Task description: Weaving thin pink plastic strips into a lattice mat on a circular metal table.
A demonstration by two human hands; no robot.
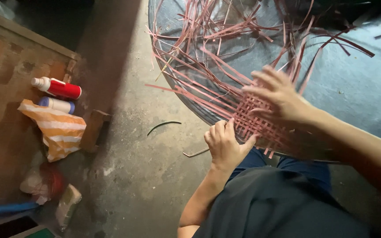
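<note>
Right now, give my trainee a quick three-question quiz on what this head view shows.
1. True or false: the right hand lies spread on the woven mat of reddish strips.
2. What does the left hand grip? A) the mat's near edge B) the red bottle C) the orange striped bag
3. Fill in: the red bottle lies beside the ___ wall.

Key: 1 true; 2 A; 3 brick.
</note>
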